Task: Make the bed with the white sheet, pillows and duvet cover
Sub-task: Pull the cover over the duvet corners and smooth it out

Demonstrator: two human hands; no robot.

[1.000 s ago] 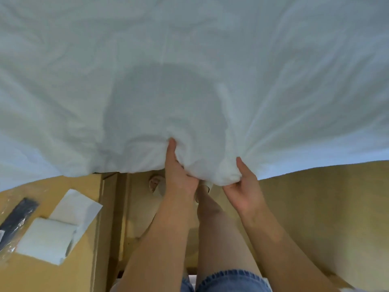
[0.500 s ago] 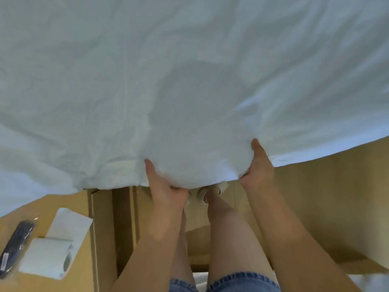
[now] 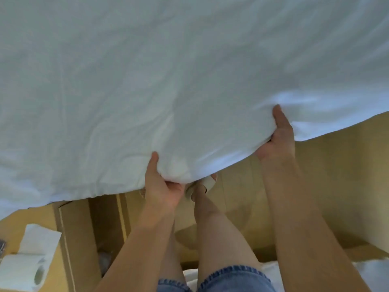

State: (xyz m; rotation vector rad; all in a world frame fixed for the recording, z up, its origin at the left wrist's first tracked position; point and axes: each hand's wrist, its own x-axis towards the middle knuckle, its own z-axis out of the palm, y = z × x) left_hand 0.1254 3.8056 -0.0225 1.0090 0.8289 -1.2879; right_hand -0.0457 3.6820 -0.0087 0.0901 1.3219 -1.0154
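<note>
The white sheet fills the far scene, its edges cut off; the left hand grips its near hem, fingers hidden beneath; the right hand pinches the hem further right; toilet rolls lie near left, partly cropped.

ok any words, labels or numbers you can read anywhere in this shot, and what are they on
None can be read.
White sheet: plain, no print or tag showing.
Toilet paper rolls: no wrapper or label visible.
Dark object at the left edge: mostly cut off, too little showing to tell.
Denim shorts: no label visible.
</note>
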